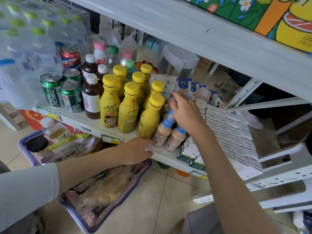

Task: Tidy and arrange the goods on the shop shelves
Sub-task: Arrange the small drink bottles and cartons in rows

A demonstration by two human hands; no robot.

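Note:
Small beige drink bottles with blue caps [163,132] stand in a pack on the white shelf [94,122], just right of a group of yellow bottles [128,108]. My right hand [184,112] grips the top of that pack from above, its fingers curled over the blue caps. My left hand [138,149] rests on the shelf's front edge, its straight index finger touching the base of the nearest beige bottle. Part of the pack is hidden behind my right hand.
Green cans [52,90], brown bottles [92,98] and a wrapped water pack [25,48] fill the shelf's left. Several small white boxes [231,132] lie in rows at the right. White pouches [185,86] stand behind. A blue basket [81,215] of goods sits on the floor below.

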